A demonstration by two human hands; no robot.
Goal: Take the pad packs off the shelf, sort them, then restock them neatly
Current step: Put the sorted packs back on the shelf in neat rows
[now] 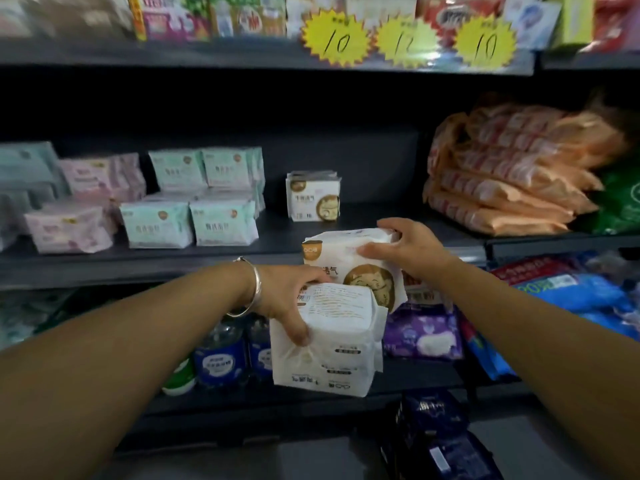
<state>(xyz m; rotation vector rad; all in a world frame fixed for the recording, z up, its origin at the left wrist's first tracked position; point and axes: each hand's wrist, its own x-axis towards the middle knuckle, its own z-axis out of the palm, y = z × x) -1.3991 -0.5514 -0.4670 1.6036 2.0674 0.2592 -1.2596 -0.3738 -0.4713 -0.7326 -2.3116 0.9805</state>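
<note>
— Start from the white cat-print pack standing alone on the middle shelf [207, 251]. What lies to its left?

— That standing white pack [312, 197] is upright near the back of the shelf. Far to its left sit pale pink packs [69, 230], some stacked. Between those and the white pack are mint-green packs [192, 223], two in front and more stacked behind them.

— And the hands?

— Both are below and in front of the standing pack, off the shelf edge. The left hand [287, 299], with a silver bangle [251, 289] on its wrist, grips a bundle of white packs [327, 344]; its thumb lies curled over the bundle's front face and the fingers wrap over the top edge. The bundle shows its printed back and hangs in front of the lower shelf.

— The right one?

— The right hand [412, 247] holds a single white cat-print pack [353, 265] by its upper right corner, fingers curled over the top and thumb across the front. That pack is tilted, just behind and touching the bundle, right below the standing pack.

— Anything right of the standing pack?

— A heap of orange packs [509, 174] lies stacked on the same shelf, well apart from it. Lower right are blue packages [575, 292] and a purple pack [422, 334]. Above it, yellow starburst price tags [336, 39] read 10, 12 and 10.
</note>
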